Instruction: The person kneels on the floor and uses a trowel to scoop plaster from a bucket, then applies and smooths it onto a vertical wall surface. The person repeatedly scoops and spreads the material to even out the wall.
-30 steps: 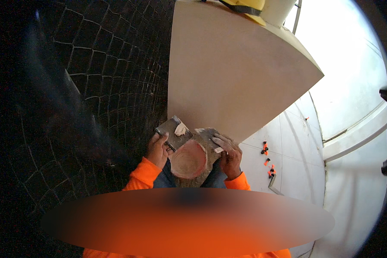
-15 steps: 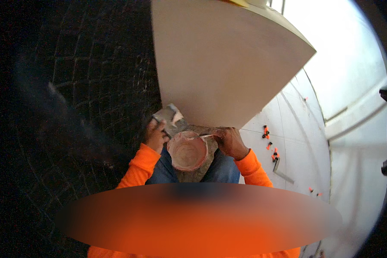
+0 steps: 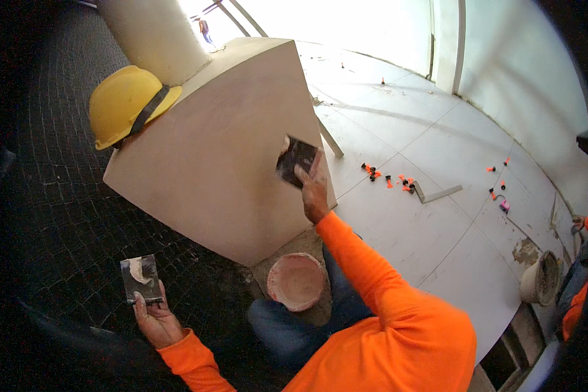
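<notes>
My left hand (image 3: 157,323) is closed on a flat square scraper plate (image 3: 134,289), which bears a smear of pale paste and is held out over the dark mesh side. My right hand (image 3: 315,199) reaches forward, closed on a second dark scraper plate (image 3: 299,155), its far edge carrying some paste. That plate lies at or just over the right part of a large smooth beige block (image 3: 209,150); whether it touches cannot be told. Between my knees stands a round paste-coated bowl (image 3: 273,276), apart from both hands.
A yellow hard hat (image 3: 119,98) rests on the block's upper left, beside a round column (image 3: 153,32). Orange and black tile spacers (image 3: 390,181) and an angled metal strip (image 3: 441,195) lie on pale floor tiles. At right are a bucket (image 3: 532,284) and another person's orange sleeve (image 3: 573,313).
The view has swung, bringing in the hard hat and more floor. My hands, earlier both beside the bowl, have parted: the left out to the left, the right forward to the block.
</notes>
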{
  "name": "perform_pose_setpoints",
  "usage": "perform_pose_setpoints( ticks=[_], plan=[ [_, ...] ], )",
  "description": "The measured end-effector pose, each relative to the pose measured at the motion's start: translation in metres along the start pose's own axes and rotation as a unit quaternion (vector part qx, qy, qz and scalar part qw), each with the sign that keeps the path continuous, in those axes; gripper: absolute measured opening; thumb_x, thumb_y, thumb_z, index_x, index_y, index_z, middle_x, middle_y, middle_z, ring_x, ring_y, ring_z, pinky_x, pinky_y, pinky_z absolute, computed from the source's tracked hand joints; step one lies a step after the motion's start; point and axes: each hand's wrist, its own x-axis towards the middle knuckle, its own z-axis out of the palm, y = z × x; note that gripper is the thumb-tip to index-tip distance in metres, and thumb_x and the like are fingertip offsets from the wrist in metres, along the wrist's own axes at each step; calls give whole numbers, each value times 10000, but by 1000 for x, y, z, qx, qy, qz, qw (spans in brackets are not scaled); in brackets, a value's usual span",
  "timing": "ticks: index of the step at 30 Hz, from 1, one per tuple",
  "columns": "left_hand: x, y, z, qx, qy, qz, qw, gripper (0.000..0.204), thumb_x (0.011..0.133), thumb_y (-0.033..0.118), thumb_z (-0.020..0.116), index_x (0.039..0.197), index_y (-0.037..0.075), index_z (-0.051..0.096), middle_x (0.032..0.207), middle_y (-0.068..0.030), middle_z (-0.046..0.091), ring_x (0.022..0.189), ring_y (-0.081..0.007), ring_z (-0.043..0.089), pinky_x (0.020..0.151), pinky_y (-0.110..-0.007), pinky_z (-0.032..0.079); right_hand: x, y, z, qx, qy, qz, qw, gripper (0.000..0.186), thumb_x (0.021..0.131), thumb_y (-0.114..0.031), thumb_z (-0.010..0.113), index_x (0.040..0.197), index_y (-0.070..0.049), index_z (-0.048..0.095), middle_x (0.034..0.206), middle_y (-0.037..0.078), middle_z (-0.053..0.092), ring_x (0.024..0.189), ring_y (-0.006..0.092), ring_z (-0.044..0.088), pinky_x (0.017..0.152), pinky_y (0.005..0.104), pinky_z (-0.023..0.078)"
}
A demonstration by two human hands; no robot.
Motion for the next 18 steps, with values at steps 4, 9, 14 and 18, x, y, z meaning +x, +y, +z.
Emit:
perform_pose_setpoints(
  ticks=[4,9,14,18],
  plan=[
    [-3,-8,0,11,-7,20,1000,480,1044,140,593,1450,-63,435,1431,-232,547,1259,-320,606,1091,-464,546,50,14,18,-360,119,-370,848,541,983,-41,526,1520,-95,482,1482,193,513,1259,376,546,1068,480,431],
    [0,-13,4,78,32,37,996,474,1062,156,557,1467,-48,416,1411,-233,548,1243,-333,611,1056,-461,571,104,-3,67,-365,258,-258,856,688,860,30,533,1519,-164,497,1491,150,498,1354,389,451,1101,573,362],
    [-2,-16,6,76,12,47,996,475,1066,158,549,1474,-42,411,1425,-240,532,1245,-351,606,1046,-473,577,81,-8,104,-438,170,-300,830,693,891,-52,581,1551,-216,447,1519,133,453,1363,412,436,1088,608,360],
    [-4,-17,9,60,23,49,997,499,1056,156,570,1482,-43,403,1430,-246,525,1248,-356,606,1053,-476,575,74,-15,87,-399,98,-225,883,685,902,-80,585,1555,-223,439,1510,158,478,1354,423,452,1104,626,353]
  ],
)
